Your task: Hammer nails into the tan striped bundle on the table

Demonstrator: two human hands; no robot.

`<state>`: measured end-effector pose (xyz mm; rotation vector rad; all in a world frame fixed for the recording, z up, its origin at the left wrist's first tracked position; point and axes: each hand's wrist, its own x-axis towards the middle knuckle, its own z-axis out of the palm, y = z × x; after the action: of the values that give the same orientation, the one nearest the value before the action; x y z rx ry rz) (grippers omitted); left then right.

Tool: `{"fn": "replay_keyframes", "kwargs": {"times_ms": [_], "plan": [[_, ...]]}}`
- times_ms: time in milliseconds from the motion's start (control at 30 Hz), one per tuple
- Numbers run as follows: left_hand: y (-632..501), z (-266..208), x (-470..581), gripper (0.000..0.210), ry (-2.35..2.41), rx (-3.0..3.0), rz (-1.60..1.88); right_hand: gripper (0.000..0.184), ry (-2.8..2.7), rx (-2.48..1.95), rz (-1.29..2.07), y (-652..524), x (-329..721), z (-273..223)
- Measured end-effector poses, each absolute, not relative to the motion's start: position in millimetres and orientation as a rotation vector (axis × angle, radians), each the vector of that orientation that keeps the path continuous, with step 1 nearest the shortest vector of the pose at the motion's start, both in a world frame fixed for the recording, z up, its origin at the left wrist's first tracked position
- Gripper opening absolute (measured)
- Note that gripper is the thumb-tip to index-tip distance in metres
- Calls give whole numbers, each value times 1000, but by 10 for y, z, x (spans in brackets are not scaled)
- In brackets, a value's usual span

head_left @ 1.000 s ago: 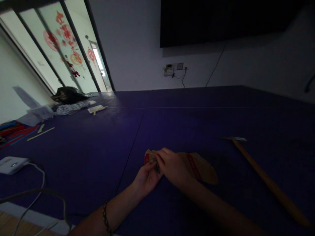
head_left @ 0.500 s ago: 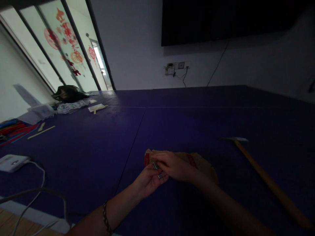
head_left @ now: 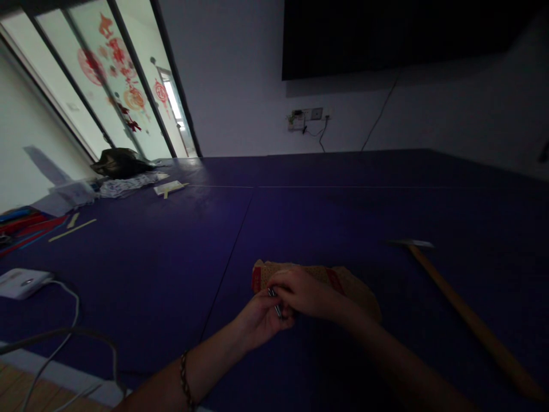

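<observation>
My left hand [head_left: 262, 317] is half turned up, its fingers closed around a few short, shiny metal rods [head_left: 275, 303]. Against those fingers rests my right hand [head_left: 305, 293], with its fingertips bent down at the upper end of the rods; whether it pinches one is hidden. Just behind and under the hands lies a flattened tan bag [head_left: 355, 289] with red bands, its material hard to make out in the dim light. Off to the right, a hammer [head_left: 467, 315] with a long wooden handle and a narrow metal head lies flat on the purple surface.
The wide purple tabletop [head_left: 171, 246] has a dark seam. At left are a white device [head_left: 26, 284] with a cable, coloured strips [head_left: 34, 229], a pale stick [head_left: 72, 230], papers [head_left: 128, 184] and a black bag [head_left: 122, 163]. A dark screen [head_left: 386, 37] hangs on the wall.
The rods in my left hand have shifted, and fewer of them show between the fingers. My right fingertips have moved slightly right and down; the bag and hammer stay put.
</observation>
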<state>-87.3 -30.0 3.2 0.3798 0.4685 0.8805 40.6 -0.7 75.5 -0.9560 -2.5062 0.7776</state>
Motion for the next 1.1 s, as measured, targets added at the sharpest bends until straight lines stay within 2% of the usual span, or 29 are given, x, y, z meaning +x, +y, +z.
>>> {"fn": "replay_keyframes", "kwargs": {"times_ms": [300,600,1100], "plan": [[-290,3,-884,24,551,426,936,24,-2500,-955,762,-3,382,763],[-287,-1,-869,13,538,423,904,25,-2488,-970,741,-1,394,733],[-323,97,-885,17,530,511,866,28,-2435,-1106,641,12,405,784]]}}
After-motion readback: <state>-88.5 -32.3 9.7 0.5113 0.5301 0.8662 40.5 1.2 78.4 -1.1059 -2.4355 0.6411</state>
